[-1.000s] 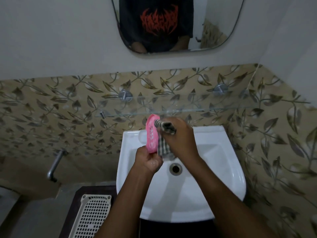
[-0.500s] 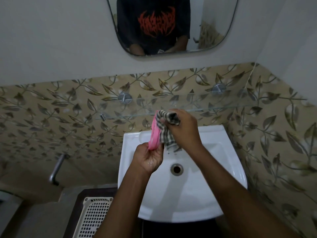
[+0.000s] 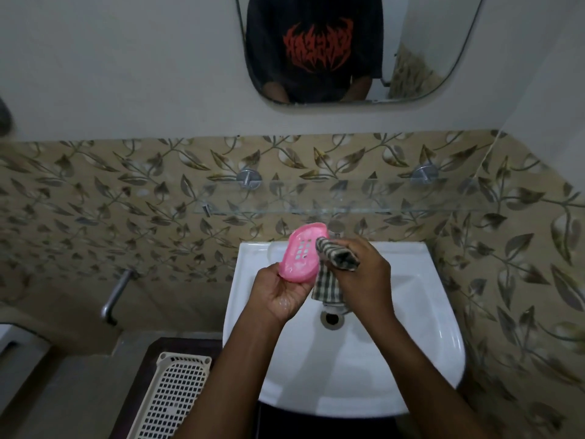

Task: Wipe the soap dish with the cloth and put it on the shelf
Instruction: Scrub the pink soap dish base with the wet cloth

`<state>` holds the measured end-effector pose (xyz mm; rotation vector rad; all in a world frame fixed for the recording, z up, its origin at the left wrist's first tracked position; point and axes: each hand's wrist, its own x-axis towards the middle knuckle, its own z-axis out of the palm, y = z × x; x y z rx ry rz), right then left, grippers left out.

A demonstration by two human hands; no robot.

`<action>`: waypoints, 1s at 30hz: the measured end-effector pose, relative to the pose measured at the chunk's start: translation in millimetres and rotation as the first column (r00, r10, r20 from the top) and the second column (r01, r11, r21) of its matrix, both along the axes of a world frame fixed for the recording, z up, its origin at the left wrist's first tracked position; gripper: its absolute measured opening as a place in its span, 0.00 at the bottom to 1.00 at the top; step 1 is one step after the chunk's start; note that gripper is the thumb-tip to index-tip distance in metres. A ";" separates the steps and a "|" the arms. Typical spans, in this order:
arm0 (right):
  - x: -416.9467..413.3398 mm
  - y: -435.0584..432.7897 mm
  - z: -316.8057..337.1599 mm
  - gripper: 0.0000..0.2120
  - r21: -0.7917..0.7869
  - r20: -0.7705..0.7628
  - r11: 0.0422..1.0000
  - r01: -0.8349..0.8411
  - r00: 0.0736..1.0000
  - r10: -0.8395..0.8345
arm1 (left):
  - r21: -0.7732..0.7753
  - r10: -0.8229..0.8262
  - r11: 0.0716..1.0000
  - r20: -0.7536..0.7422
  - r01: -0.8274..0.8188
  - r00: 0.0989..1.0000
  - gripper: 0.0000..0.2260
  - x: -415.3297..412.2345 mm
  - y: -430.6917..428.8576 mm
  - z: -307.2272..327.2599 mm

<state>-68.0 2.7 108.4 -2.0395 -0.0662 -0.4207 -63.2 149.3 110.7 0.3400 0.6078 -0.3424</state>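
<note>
Over a white washbasin [image 3: 345, 369] below a bare glass shelf [image 3: 348, 202], the left hand [image 3: 280, 294] grips the pink soap dish [image 3: 302, 253] while the right hand [image 3: 364, 274] pinches the checked cloth [image 3: 335, 258] against its edge, wiping apparently midway, shelving not yet done.

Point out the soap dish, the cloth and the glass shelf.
soap dish [image 3: 299, 261]: head view, on its pink inner face.
cloth [image 3: 336, 255]: head view, on the bunched upper fold.
glass shelf [image 3: 380, 198]: head view, on its bare pane.
</note>
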 end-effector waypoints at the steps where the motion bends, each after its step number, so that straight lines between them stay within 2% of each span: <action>1: 0.3 -4.0 -2.1 0.13 0.044 -0.033 0.998 0.035 0.999 -0.033 | -0.003 0.010 1.000 0.017 -0.009 1.000 0.19 -0.2 -1.0 1.6; 4: 1.5 -13.0 -8.9 0.10 0.128 -0.138 0.982 0.141 0.983 -0.123 | -0.041 0.052 0.998 0.060 -0.049 0.997 0.20 0.7 -4.0 8.5; 6: -3.1 -12.2 -12.8 0.10 0.147 -0.164 0.977 0.153 0.978 -0.128 | -0.042 0.100 0.994 0.071 -0.098 0.992 0.19 2.0 -5.9 12.9; 12: -17.8 -1.6 -19.1 0.12 0.148 -0.080 0.977 0.155 0.986 -0.144 | 0.021 0.172 0.985 0.048 -0.173 0.984 0.16 0.9 -10.4 15.2; 18: -28.4 16.5 -14.6 0.18 0.022 0.115 0.991 0.131 0.985 -0.132 | 0.096 0.174 0.980 0.033 -0.177 0.984 0.21 0.0 -15.2 11.2; 22: -33.7 29.4 -13.3 0.22 -0.207 0.249 0.973 0.101 0.967 -0.047 | 0.142 0.077 0.987 -0.016 -0.074 0.997 0.23 -5.0 -18.4 11.1; 24: -32.8 27.4 -13.8 0.23 -0.279 0.273 0.955 0.096 0.962 -0.017 | 0.151 0.078 0.986 -0.011 -0.076 0.997 0.23 -5.0 -15.6 11.5; 25: -31.6 24.1 -14.9 0.24 -0.263 0.250 0.961 0.088 0.968 -0.021 | 0.133 0.111 0.985 0.004 -0.111 0.994 0.22 -4.0 -13.7 10.5; 28: -25.0 10.0 -19.0 0.24 -0.075 0.118 0.989 0.128 0.986 -0.118 | 0.107 0.219 0.969 0.056 -0.224 0.974 0.14 -2.1 -10.1 9.6; 30: -20.9 3.0 -22.0 0.21 -0.016 0.081 0.988 0.151 0.986 -0.149 | 0.103 0.208 0.971 0.092 -0.217 0.974 0.12 -4.0 -11.0 10.5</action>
